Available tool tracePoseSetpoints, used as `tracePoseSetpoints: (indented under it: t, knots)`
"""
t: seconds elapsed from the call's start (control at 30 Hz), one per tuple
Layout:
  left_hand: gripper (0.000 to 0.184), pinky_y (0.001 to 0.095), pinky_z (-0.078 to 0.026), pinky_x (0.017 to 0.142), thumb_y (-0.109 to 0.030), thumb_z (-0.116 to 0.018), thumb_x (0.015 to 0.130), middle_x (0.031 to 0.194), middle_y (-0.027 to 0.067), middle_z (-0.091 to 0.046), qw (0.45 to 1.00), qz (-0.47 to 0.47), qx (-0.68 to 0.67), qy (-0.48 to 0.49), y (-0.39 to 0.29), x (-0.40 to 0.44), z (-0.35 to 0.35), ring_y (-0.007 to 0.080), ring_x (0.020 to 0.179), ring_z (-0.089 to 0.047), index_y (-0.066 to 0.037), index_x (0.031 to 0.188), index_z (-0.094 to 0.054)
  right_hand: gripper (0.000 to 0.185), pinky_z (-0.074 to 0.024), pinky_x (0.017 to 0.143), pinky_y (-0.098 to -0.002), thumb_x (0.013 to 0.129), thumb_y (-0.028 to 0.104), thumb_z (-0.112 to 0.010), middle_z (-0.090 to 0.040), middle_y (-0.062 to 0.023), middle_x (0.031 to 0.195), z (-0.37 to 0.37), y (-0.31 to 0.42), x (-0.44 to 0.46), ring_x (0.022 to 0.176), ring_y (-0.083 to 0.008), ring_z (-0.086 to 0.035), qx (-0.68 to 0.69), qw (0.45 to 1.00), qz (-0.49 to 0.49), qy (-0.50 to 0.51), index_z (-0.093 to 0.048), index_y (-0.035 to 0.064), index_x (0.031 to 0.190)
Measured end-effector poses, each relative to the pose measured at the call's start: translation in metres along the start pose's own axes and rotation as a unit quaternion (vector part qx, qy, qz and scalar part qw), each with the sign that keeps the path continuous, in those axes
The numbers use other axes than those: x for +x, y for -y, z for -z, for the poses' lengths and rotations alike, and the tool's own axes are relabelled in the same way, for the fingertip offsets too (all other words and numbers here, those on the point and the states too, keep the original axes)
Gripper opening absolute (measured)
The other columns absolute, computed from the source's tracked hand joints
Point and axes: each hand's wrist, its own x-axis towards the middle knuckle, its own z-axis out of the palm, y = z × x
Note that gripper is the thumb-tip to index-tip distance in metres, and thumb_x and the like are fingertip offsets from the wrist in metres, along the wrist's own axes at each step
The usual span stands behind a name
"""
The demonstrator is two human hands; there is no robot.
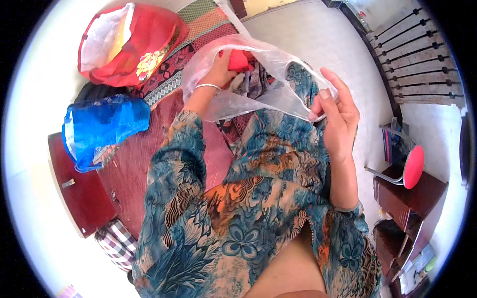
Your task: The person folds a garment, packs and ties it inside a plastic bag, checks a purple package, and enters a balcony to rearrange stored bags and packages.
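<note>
A clear plastic bag (278, 52) is stretched wide between my two hands above my lap. My left hand (218, 74), with a white bangle at the wrist, reaches inside it. Its fingers are closed on a red bundle (239, 60) that looks like folded cloth; the fingertips are partly hidden. Patterned cloth shows beside and below the bundle, and I cannot tell how much of it lies inside the bag. On the other side, my right hand (342, 111) pinches the rim of the bag and holds it out, index finger raised.
At the upper left stands an open red bag (144, 52) with a yellow flower print. A blue bag (112, 124) lies below it, on the dark red wooden surface (134, 169). A patterned mat (198, 22) runs behind. To the right are a red round-topped stool (414, 167) and a brown cabinet (412, 198).
</note>
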Motion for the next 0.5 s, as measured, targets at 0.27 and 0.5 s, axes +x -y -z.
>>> tracePoseSetpoints:
  t: [0.27, 0.5]
  knots:
    - [0.042, 0.0359, -0.04, 0.094, -0.002, -0.057, 0.077, 0.111, 0.0181, -0.059, 0.991, 0.055, -0.051, -0.112, -0.005, 0.0, 0.073, 0.0325, 0.107, -0.055, -0.002, 0.119, -0.052, 0.034, -0.04, 0.056, -0.0201, 0.089, 0.007, -0.049, -0.054, -0.0011, 0.067, 0.001, -0.008, 0.017, 0.061, -0.0061, -0.049, -0.005, 1.0, 0.022, -0.018, -0.05, 0.0006, 0.123]
    - [0.038, 0.0358, -0.045, 0.091, -0.001, -0.054, 0.078, 0.115, 0.0102, -0.059, 0.815, 0.173, -0.526, -0.168, -0.015, -0.063, 0.13, 0.0223, 0.107, -0.056, -0.002, 0.115, -0.056, 0.033, -0.04, 0.057, -0.0203, 0.089, 0.007, -0.05, -0.054, -0.0009, 0.067, -0.014, -0.009, 0.017, 0.061, -0.006, -0.049, -0.001, 1.0, 0.026, -0.006, -0.051, 0.0013, 0.122]
